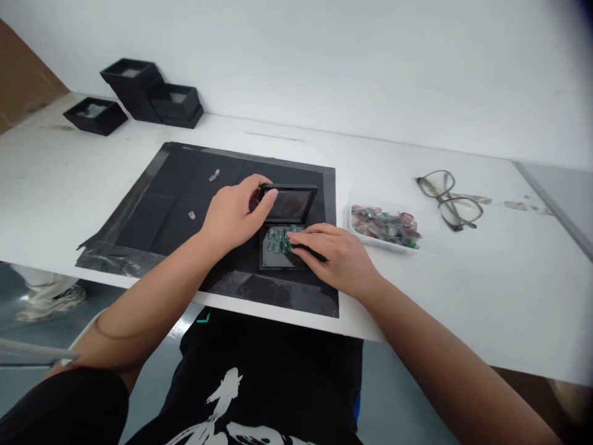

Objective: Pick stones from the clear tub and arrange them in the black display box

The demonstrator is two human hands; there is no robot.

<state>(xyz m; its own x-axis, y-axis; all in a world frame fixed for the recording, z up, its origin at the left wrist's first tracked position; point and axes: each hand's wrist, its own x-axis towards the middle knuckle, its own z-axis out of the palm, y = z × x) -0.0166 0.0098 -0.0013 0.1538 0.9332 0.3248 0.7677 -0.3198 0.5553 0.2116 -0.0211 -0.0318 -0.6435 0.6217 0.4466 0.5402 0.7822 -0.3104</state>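
A pair of glasses (448, 200) lies folded open on the right of the white bench (463, 296). Far left, three black boxes (134, 93) stand grouped by the wall. Two small clear pieces (214, 175) lie apart on the black mat (157, 210).
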